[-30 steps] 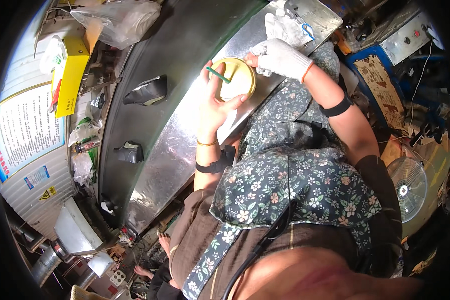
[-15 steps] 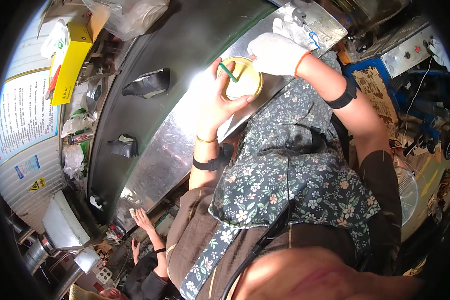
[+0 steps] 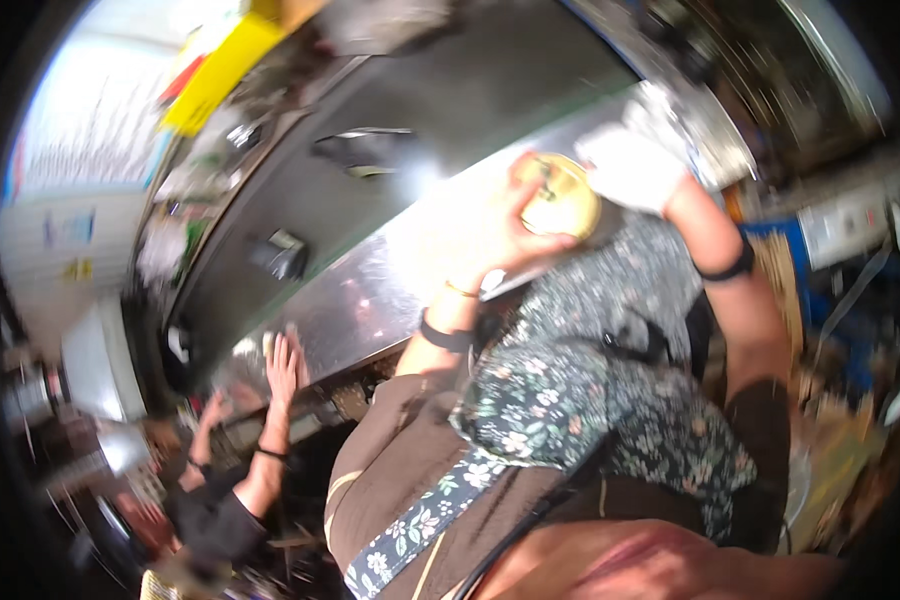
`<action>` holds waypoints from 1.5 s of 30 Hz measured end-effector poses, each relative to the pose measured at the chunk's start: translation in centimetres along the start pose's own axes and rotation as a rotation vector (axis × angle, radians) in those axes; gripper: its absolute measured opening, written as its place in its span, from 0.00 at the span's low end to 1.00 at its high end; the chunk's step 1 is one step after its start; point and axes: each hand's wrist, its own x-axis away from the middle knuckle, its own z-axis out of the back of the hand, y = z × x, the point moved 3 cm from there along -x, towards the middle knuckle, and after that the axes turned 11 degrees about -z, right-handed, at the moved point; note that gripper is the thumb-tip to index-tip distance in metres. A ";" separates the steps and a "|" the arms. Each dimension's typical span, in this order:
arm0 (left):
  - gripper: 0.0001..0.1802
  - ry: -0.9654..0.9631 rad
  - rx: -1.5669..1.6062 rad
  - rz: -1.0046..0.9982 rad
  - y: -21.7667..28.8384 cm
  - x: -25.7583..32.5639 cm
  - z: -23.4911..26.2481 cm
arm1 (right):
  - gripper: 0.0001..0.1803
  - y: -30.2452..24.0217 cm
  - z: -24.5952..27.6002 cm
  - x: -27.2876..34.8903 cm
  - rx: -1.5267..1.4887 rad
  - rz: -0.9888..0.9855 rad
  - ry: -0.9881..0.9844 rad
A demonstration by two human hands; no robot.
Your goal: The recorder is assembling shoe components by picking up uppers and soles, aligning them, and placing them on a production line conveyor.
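Observation:
A round gold-coloured tin (image 3: pixel 573 208) with a pale yellow top is gripped round its rim by my bare left hand (image 3: pixel 510 232), thumb on the near side and fingers on the far side. A short dark green stick (image 3: pixel 547 187) shows on its top, smeared by motion. My right hand (image 3: pixel 635 165), in a white glove, is beside the tin's right edge; its fingers are too blurred to tell whether they hold anything. Both hands are over the shiny metal ledge (image 3: pixel 345 308).
Beyond the ledge runs a dark conveyor belt (image 3: pixel 500 95) carrying a black shoe (image 3: pixel 365 150) and another dark shoe piece (image 3: pixel 282 255). A co-worker's hand (image 3: pixel 283 365) rests on the ledge at lower left. A yellow box (image 3: pixel 225 75) stands at upper left.
The whole view has swung and blurred, so the belt, tin and hands appear farther right. My left hand still grips the tin. The co-worker's hand now lies against the ledge.

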 end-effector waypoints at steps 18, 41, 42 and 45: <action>0.39 0.342 0.141 -0.028 -4.1 3.4 -1.1 | 0.10 1.1 -8.3 4.0 -1.390 -0.622 0.104; 0.13 0.066 0.122 0.479 -3.7 -0.9 5.8 | 0.06 -0.8 -8.9 4.8 -1.204 -0.558 0.052; 0.13 -0.079 0.014 0.451 -2.9 -2.1 6.2 | 0.06 -0.7 -9.0 4.9 -1.161 -0.570 0.071; 0.15 -0.284 -0.106 0.415 -3.0 -3.8 6.4 | 0.07 -0.6 -9.1 5.0 -1.067 -0.563 0.120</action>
